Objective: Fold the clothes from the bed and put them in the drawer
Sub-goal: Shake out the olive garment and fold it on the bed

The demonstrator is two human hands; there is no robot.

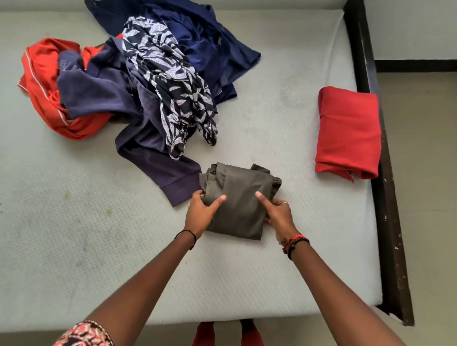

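A folded olive-green garment (240, 197) lies on the pale mattress (283, 269) near its front. My left hand (202, 211) grips its left edge, thumb on top and fingers tucked under. My right hand (279, 216) holds the right edge the same way, thumb pressed on the cloth. A folded red garment (349, 132) lies to the right near the mattress edge. An unfolded heap sits at the back left: navy pieces (203, 45), a black-and-white leaf-print piece (171, 83), an orange-red piece (43, 81) and a dark purple long-sleeved top (148, 152). No drawer is in view.
A dark wooden bed frame (388, 209) runs along the mattress's right side, with beige floor (435, 185) beyond it. Bare mattress stretches across the front left. My red-clad legs (227, 341) stand at the bed's front edge.
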